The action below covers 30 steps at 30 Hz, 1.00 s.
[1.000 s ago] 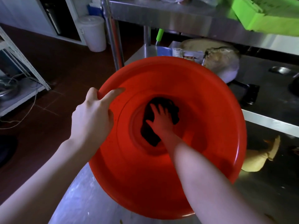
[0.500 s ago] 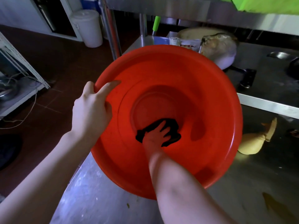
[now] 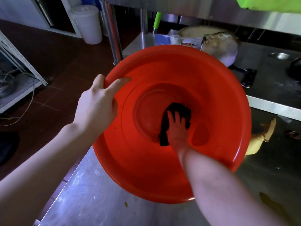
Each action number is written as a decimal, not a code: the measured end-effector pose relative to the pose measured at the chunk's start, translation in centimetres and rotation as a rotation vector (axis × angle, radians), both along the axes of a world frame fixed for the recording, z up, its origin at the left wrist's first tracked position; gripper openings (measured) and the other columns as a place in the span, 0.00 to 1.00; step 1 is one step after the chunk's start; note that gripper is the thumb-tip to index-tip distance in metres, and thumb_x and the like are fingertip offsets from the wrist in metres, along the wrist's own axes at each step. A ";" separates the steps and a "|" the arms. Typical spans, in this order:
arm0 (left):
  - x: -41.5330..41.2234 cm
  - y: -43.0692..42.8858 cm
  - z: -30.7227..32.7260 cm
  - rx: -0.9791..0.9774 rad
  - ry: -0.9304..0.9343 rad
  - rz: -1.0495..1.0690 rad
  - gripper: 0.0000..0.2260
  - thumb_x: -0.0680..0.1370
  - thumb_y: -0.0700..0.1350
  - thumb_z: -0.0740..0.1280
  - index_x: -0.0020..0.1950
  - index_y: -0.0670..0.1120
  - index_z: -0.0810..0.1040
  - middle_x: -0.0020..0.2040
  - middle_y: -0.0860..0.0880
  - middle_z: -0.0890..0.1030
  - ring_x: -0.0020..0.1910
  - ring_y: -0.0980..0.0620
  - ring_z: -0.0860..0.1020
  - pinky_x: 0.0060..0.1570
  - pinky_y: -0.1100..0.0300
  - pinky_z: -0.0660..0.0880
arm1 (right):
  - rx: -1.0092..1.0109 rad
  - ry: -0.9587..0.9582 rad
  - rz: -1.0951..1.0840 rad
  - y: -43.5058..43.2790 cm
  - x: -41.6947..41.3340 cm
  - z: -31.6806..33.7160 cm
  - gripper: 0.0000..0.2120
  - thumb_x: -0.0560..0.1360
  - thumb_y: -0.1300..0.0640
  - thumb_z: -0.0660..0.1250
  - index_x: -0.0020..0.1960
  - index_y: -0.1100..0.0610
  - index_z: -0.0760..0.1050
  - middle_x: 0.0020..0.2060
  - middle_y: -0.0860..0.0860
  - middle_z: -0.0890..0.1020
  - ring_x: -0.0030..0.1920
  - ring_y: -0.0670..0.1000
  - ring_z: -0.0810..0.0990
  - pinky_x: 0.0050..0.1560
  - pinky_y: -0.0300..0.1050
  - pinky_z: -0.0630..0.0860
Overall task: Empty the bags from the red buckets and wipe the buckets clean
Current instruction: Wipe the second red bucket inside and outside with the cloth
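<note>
— Main item?
— One bucket [image 3: 162, 70]: red plastic, round, wide-mouthed, smooth and glossy. Mouth tipped toward the near side, over a table [image 3: 91, 201] of scuffed, dull-shining steel.
— Contents?
— One cloth [image 3: 178, 107]: dark, soft, crumpled. Flat against the round bottom, slightly right of centre.
— Hands?
— At the left rim, left hand [image 3: 97, 101]: clamped on the edge, one digit laid along the inner wall, the rest curled over the outside. Inside, right hand [image 3: 176, 126]: reached in from the near side, fingers straight and spread, pressing on the cloth.
— Surroundings?
— Far left, on dark red floor tiles: white bin [image 3: 87, 23], cylindrical, lidded. Far, beyond the bucket: pale round pan [image 3: 219, 46] with a black handle. Right, just beside the rim: yellow lump [image 3: 255, 144], kind not discernible.
</note>
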<state>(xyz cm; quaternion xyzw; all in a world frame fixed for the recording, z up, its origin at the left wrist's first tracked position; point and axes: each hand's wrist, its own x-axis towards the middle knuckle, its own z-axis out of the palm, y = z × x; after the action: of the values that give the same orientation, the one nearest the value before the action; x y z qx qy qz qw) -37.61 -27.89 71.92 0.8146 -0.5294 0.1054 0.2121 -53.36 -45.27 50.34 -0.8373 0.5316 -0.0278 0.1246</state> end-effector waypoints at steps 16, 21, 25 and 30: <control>1.1 0.7 -1.3 -0.029 0.000 0.098 0.31 0.73 0.35 0.64 0.71 0.59 0.70 0.45 0.43 0.66 0.32 0.39 0.71 0.33 0.47 0.75 | -0.249 0.434 1.131 1.2 5.6 0.3 0.14 0.81 0.57 0.54 0.63 0.50 0.71 0.63 0.48 0.74 0.72 0.52 0.62 0.69 0.65 0.58; 0.1 0.7 -1.2 -0.035 -0.021 0.107 0.29 0.73 0.36 0.64 0.71 0.59 0.70 0.46 0.43 0.65 0.28 0.43 0.68 0.29 0.51 0.71 | -0.126 0.632 1.104 0.0 2.4 2.7 0.12 0.78 0.60 0.59 0.56 0.49 0.76 0.59 0.52 0.76 0.64 0.53 0.71 0.64 0.51 0.65; -0.1 0.8 -1.3 -0.019 -0.044 0.077 0.29 0.74 0.35 0.65 0.71 0.58 0.70 0.45 0.44 0.63 0.26 0.45 0.65 0.28 0.55 0.66 | -0.111 0.761 0.984 -0.3 0.4 3.7 0.14 0.80 0.59 0.58 0.63 0.50 0.73 0.62 0.52 0.75 0.67 0.55 0.70 0.64 0.53 0.65; 0.3 1.0 -1.5 -0.038 -0.043 0.062 0.30 0.72 0.34 0.65 0.71 0.57 0.71 0.45 0.43 0.64 0.26 0.47 0.63 0.27 0.57 0.64 | -0.106 0.720 0.946 0.2 -0.8 3.1 0.17 0.78 0.58 0.58 0.66 0.50 0.69 0.63 0.51 0.75 0.68 0.55 0.68 0.66 0.58 0.61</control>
<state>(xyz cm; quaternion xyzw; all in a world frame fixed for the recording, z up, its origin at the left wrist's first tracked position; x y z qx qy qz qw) -37.30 -26.85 70.45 0.8238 -0.5064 0.1396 0.2129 -54.16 -45.03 53.41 -0.9450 0.1074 0.2900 -0.1064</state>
